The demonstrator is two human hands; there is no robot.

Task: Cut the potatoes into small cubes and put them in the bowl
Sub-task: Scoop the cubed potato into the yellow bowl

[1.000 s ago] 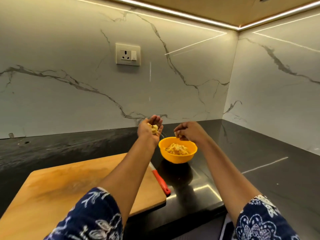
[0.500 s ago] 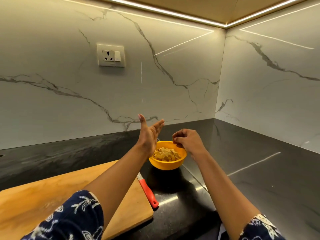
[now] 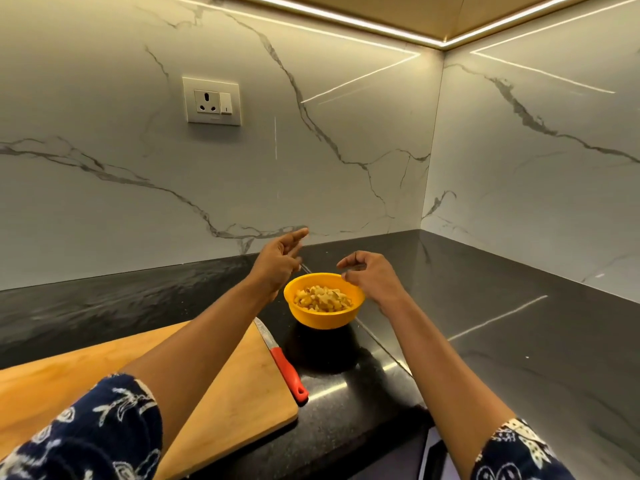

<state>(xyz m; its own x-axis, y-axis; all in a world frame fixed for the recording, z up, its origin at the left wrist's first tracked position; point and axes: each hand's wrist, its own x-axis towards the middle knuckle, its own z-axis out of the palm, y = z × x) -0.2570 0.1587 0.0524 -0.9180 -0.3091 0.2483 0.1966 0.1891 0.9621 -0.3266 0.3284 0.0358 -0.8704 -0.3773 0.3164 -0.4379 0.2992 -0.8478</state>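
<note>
Two bare hands hover at the orange bowl (image 3: 325,318), which stands on the black counter (image 3: 502,358) just past the far right corner of the wooden cutting board (image 3: 225,393). The left hand (image 3: 278,263) is up and to the left of the rim, its fingers stretched loosely and holding nothing. The right hand (image 3: 372,277) hangs over the rim's right side with its fingers slackly curled downward. Nothing shows in it, though the fingertips are blurred. The potato cubes (image 3: 322,299) lie heaped inside the bowl. No potato shows on the board, so the task looks finished or nearly so. A red-handled knife (image 3: 289,375) lies along the board's right edge, its blade pointing toward the bowl.

The cubes are probably firm and damp with starch, so they would slip from a pinch; a cupped palm suits them better. The bowl looks like light plastic and may skid on the polished counter, so it is best taken by the rim or cupped round its wall.
</note>
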